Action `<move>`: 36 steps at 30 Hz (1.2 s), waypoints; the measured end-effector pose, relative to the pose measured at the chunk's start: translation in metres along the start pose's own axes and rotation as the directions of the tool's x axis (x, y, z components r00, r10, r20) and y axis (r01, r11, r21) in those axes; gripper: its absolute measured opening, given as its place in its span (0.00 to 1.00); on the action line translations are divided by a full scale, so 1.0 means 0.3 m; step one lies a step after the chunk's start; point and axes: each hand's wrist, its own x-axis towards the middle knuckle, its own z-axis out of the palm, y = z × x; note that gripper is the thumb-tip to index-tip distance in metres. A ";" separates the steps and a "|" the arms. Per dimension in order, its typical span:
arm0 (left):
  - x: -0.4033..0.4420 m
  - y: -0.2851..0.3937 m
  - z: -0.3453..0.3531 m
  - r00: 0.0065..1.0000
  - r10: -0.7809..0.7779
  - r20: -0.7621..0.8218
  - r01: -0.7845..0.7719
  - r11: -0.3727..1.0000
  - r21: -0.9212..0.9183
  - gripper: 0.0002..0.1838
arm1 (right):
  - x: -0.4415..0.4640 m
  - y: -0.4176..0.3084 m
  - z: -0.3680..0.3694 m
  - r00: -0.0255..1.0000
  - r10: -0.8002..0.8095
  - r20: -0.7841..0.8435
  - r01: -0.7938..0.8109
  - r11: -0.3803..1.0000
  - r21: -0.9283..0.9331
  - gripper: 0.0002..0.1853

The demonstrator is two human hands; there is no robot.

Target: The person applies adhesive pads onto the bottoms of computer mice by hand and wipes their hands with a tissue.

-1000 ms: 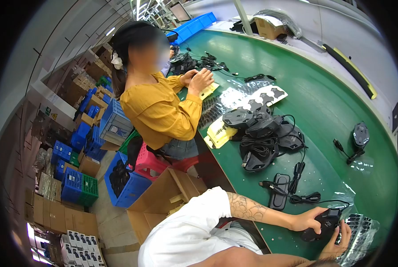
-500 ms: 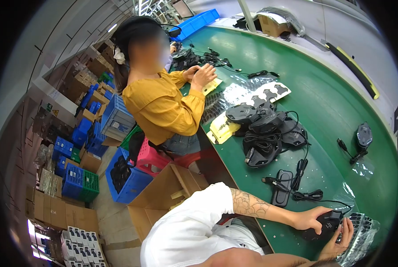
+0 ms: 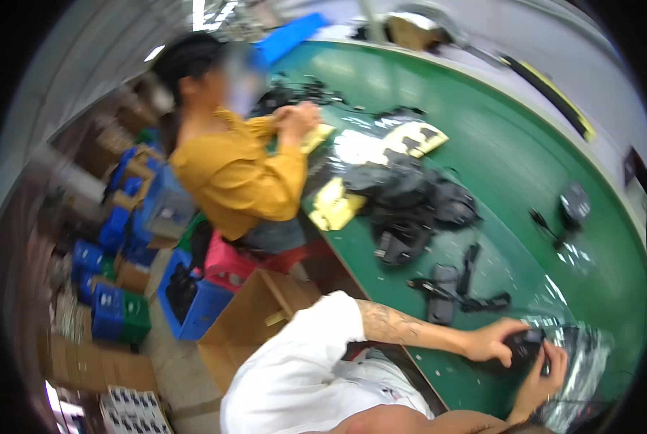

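Low on the right of the head view, a black computer mouse is between my two hands over the green table. My left hand, at the end of a tattooed forearm, grips it from the left, thumb bent against the near side. On the right, my right hand has its fingers curled against the mouse's other end; a small dark part shows between them, too blurred to make out. Clear plastic film with a dark pattern lies beside and under my right hand. A dark oblong piece and bundled cables lie nearby.
More mice with cables are heaped farther along the green table, beside yellow sheets. Another mouse lies at the right. A co-worker in a mustard top works at the left edge. A cardboard box stands below.
The view has shifted and blurred, so the table things appear farther left. My right hand has come closer to my left, its fingers now more closed at the mouse.
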 end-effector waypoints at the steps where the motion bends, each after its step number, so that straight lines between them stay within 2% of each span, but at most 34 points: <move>1: -0.008 -0.004 -0.006 1.000 -0.029 -0.003 0.029 0.999 -0.045 0.35 | 0.003 -0.024 0.004 1.000 -0.005 -0.010 0.005 1.000 -0.011 0.08; 3: -0.014 0.001 -0.018 0.994 -0.107 0.032 0.111 0.972 -0.207 0.35 | 0.014 -0.067 0.015 0.996 0.021 -0.082 -0.022 1.000 -0.011 0.11; 4: -0.009 0.037 -0.009 0.993 -0.117 -0.016 0.109 0.961 -0.254 0.30 | 0.016 -0.072 0.016 0.993 0.067 -0.093 -0.065 0.998 0.022 0.12; 5: -0.015 0.043 -0.011 0.977 -0.209 0.032 0.206 0.907 -0.366 0.30 | 0.016 -0.076 0.011 0.986 0.153 -0.071 -0.144 0.982 0.120 0.12; 6: -0.014 0.074 -0.006 0.966 -0.249 0.073 0.255 0.859 -0.444 0.31 | 0.015 -0.056 0.005 0.992 0.096 -0.081 -0.089 0.992 0.085 0.11; 8: -0.016 0.076 -0.004 0.967 -0.239 0.089 0.252 0.841 -0.478 0.33 | 0.017 -0.030 0.001 0.994 -0.027 -0.104 0.035 0.996 0.079 0.11; 9: -0.011 0.077 0.004 0.963 -0.234 0.130 0.268 0.828 -0.493 0.33 | 0.012 -0.028 0.002 0.995 -0.007 -0.098 0.016 0.995 0.098 0.11; 13: -0.007 0.091 -0.015 0.966 -0.214 0.143 0.257 0.836 -0.485 0.38 | 0.018 -0.044 0.001 0.991 -0.027 -0.128 0.042 0.992 0.121 0.09; 18: -0.019 0.098 0.001 0.978 -0.194 0.080 0.209 0.877 -0.432 0.35 | 0.010 -0.043 -0.007 0.994 -0.033 -0.108 0.043 0.995 0.090 0.09; 21: -0.019 0.100 -0.004 0.984 -0.160 0.079 0.178 0.913 -0.368 0.35 | 0.007 -0.072 -0.002 0.992 0.075 -0.097 -0.070 0.996 0.061 0.07; 23: -0.024 0.018 -0.023 0.985 -0.132 0.115 0.165 0.919 -0.357 0.38 | 0.011 -0.075 -0.004 0.995 0.012 -0.100 -0.008 0.999 0.047 0.06; 25: -0.032 -0.029 -0.017 0.985 -0.161 0.069 0.175 0.911 -0.375 0.38 | 0.010 -0.072 0.002 0.996 -0.006 -0.094 0.007 1.000 0.014 0.05; 26: -0.027 -0.028 -0.017 0.984 -0.156 0.085 0.176 0.920 -0.350 0.40 | 0.009 -0.086 -0.001 0.997 0.062 -0.043 -0.062 0.998 0.008 0.05; 28: -0.045 -0.072 0.002 0.974 -0.216 -0.068 0.185 0.933 -0.310 0.42 | -0.004 -0.017 0.003 0.999 0.051 -0.006 -0.051 0.999 -0.007 0.05; 30: -0.031 0.049 -0.006 0.961 -0.274 0.039 0.274 0.920 -0.279 0.44 | -0.008 -0.016 0.003 0.999 0.052 0.009 -0.053 0.998 0.038 0.04; 33: -0.026 0.005 0.005 0.976 -0.218 0.027 0.216 0.929 -0.300 0.45 | -0.014 0.020 0.006 0.994 0.108 0.024 -0.110 0.987 0.115 0.03; 34: -0.026 -0.006 0.008 0.976 -0.219 0.015 0.214 0.931 -0.295 0.45 | -0.012 0.030 0.008 0.994 0.103 0.032 -0.106 0.987 0.124 0.03; 36: -0.028 -0.029 0.023 0.980 -0.196 -0.045 0.176 0.944 -0.278 0.41 | -0.012 0.054 0.005 1.000 -0.011 -0.014 0.012 0.999 0.031 0.04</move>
